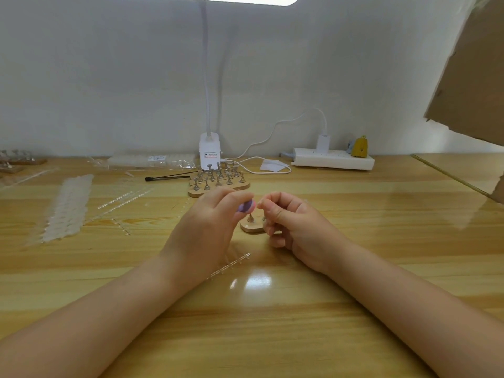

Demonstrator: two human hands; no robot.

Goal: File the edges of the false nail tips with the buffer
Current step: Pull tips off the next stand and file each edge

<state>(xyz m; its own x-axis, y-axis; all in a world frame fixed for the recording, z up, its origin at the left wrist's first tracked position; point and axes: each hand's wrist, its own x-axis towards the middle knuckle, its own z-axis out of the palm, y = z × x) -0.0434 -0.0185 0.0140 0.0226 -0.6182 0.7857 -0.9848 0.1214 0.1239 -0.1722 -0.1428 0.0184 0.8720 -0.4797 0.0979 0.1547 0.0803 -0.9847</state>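
1. Forearms crossing wooden table (354, 203) from the near edge.
2. Left hand (210, 222) curled round purple-pink buffer (246, 206), end poking out past fingers.
3. Right hand (289, 222) fingertips pinched just beside buffer; nail tip between them too small to tell.
4. Small wooden stand (252, 226) below hands.
5. Clear sprue strip (229, 266) nearer the camera.

Bright lamp (231, 0) overhead, glare on the table (253, 282); edges bend, detail perhaps soft.
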